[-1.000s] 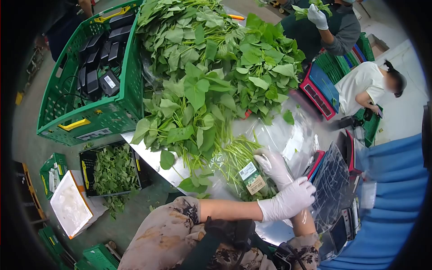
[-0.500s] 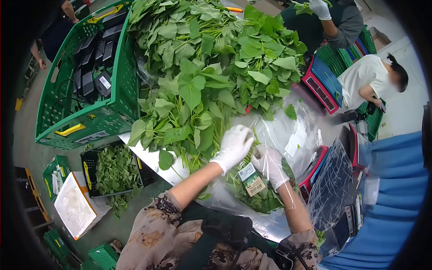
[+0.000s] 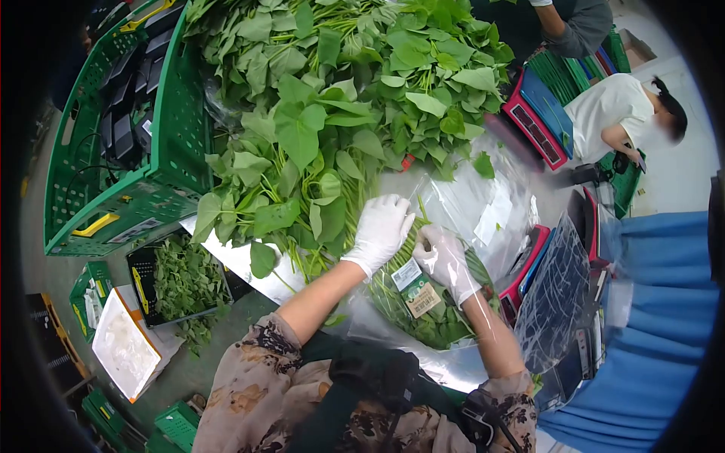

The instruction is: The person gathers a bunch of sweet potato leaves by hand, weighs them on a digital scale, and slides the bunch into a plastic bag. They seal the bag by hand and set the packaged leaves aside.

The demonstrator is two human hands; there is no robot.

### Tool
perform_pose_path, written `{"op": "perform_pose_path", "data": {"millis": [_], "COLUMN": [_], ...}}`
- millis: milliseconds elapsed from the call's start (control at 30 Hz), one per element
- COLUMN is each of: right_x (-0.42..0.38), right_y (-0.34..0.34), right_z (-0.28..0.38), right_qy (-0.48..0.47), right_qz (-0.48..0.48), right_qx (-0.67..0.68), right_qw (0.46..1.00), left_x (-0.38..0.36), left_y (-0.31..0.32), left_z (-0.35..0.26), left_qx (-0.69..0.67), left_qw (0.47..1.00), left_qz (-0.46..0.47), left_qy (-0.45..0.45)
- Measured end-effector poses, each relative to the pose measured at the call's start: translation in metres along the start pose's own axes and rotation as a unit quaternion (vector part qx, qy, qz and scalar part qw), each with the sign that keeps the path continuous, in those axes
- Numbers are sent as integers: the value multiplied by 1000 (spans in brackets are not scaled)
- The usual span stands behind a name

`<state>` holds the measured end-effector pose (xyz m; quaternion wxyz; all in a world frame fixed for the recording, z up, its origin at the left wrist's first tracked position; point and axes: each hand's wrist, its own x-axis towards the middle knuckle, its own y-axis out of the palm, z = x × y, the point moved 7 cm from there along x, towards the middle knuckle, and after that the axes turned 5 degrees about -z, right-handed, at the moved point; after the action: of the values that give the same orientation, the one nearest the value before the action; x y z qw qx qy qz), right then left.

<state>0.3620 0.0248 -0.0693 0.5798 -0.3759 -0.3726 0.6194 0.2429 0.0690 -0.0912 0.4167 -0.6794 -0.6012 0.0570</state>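
Note:
A clear plastic bag of leafy greens [image 3: 447, 326] lies in front of me, a white and tan label [image 3: 415, 290] on its upper side. My gloved left hand [image 3: 383, 231] has its fingers curled down over the stems at the bag's mouth. Close beside it, my gloved right hand [image 3: 444, 261] is closed on the bag's edge, with clear film stretching over the wrist. Beyond both hands, a big heap of loose leafy greens [image 3: 302, 136] covers much of the metal table [image 3: 260, 266].
On the left stands a green crate [image 3: 177, 113] of black devices. Below it, a black crate [image 3: 138, 273] holds more greens, near a white foam box [image 3: 124, 343]. Red scales [image 3: 535, 121] line the right side, where a person in white [image 3: 610, 121] bends over. Another person's sleeve [image 3: 585, 26] shows behind.
My view has shifted slightly, so the heap and crates sit further left and higher. Both my hands keep nearly the same place at the bag. The other person's gloved hand has mostly left the view.

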Motion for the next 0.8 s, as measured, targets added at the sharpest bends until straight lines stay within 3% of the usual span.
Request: {"op": "perform_pose_path", "data": {"millis": [300, 400, 500, 800], "right_x": [-24, -29, -27, -21], "right_y": [-13, -14, -17, -8], "right_z": [2, 1, 4, -1], "right_qy": [-70, -61, 27, 12], "right_qz": [42, 41, 60, 24], "right_qx": [78, 64, 90, 13], "right_qw": [994, 995, 994, 1000], "left_x": [-1, -3, -3, -4], "left_y": [-3, 0, 1, 2], "left_z": [1, 2, 1, 3], "left_qx": [-14, -4, -2, -7], "left_qw": [1000, 1000, 1000, 1000], "left_qz": [-3, -5, -2, -12], "left_qy": [-6, -3, 3, 7]}}
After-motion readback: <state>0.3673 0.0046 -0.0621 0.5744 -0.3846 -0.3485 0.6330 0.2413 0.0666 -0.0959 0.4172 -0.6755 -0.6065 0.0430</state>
